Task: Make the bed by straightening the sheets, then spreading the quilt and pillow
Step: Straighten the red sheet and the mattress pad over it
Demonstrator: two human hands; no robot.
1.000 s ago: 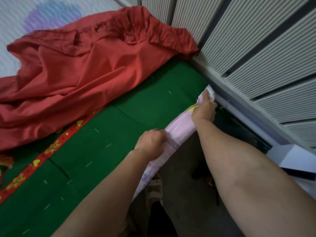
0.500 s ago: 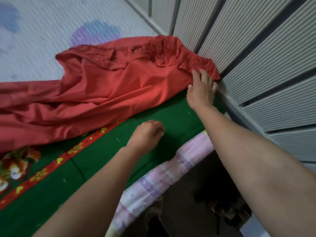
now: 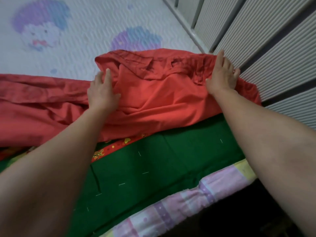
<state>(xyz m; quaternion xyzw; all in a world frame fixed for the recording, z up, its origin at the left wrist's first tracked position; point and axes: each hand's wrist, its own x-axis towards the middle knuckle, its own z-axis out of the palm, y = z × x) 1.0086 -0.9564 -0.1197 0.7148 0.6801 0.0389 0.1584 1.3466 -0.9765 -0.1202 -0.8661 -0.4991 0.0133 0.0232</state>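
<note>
Both spread flat on crumpled red sheet (image 3: 153,93), L hand (image 3: 102,93) mid-sheet, R hand (image 3: 221,77) at right edge.

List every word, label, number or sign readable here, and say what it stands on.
None: there is no readable text anywhere in the view.
White mattress cover: cartoon prints only, no letters.
Red band on the green cloth: yellow ornaments, not writing.
Pink patchwork edge: dots and squares only.
Red sheet: plain.
</note>
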